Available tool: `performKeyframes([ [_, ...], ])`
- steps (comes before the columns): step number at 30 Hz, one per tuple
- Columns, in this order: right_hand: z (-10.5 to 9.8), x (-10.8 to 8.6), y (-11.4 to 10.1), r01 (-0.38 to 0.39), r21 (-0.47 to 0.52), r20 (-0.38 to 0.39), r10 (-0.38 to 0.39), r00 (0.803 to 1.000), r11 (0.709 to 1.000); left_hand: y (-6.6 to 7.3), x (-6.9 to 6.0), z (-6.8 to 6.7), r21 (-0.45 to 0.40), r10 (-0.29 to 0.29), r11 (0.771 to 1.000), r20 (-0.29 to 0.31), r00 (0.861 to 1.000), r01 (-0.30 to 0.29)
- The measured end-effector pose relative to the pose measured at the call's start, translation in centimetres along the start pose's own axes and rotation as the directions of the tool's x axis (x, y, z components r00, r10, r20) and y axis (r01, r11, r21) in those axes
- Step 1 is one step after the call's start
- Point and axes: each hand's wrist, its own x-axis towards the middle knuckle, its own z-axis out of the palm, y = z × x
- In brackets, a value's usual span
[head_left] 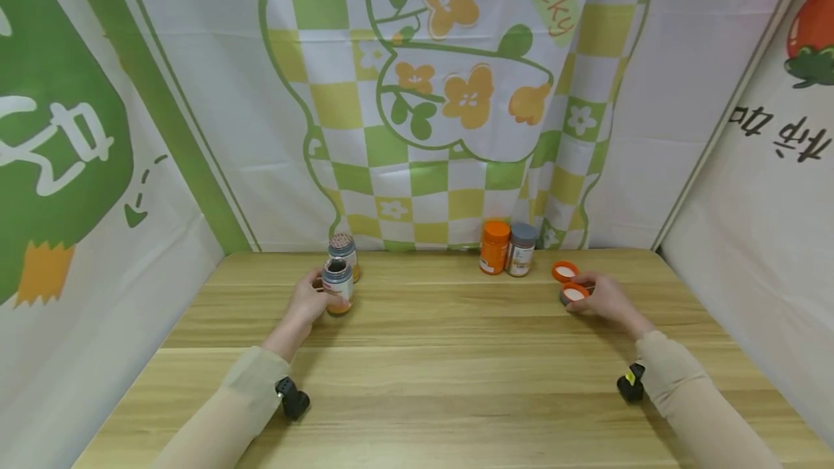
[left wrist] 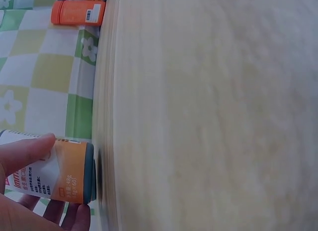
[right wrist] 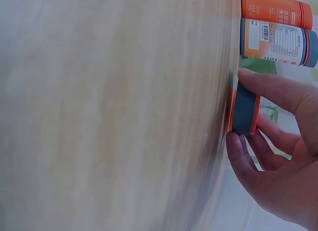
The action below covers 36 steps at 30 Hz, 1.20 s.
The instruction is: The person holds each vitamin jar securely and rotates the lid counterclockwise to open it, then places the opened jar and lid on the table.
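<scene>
On the left side of the table, my left hand [head_left: 310,302] grips an uncapped jar [head_left: 339,294] with a white and orange label. In the left wrist view the thumb lies across the label and the jar's base is close to the tabletop. A second uncapped jar [head_left: 344,246], speckled at its mouth, stands just behind it. At the right, my right hand [head_left: 607,301] pinches a grey lid [right wrist: 244,109] with an orange rim between thumb and fingers, its white inside facing up. Another orange-rimmed lid [head_left: 565,271] lies just behind that one.
An orange jar [head_left: 495,246] and a grey-capped jar [head_left: 521,250] stand side by side at the back of the wooden table [head_left: 443,382]. Behind them hangs a checkered curtain [head_left: 423,187]. White printed walls border both sides.
</scene>
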Motion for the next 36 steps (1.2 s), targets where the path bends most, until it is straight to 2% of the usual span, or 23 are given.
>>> performKeyframes([
  [8,-0.1,-0.1,-0.1,-0.018,-0.016,0.005,0.018,1.0,1.0,-0.1,0.1,-0.2,-0.025,-0.023,0.999,0.005,1.0,0.023],
  [23,0.1,0.3,0.0,-0.039,-0.072,-0.007,0.039,0.999,0.997,-0.3,0.8,-0.2,-0.023,-0.022,1.0,-0.01,1.0,0.022],
  [36,0.3,0.7,-0.3,-0.091,-0.118,-0.007,0.091,0.996,0.989,-0.5,1.1,-0.3,-0.03,-0.016,0.999,0.008,1.0,0.016],
])
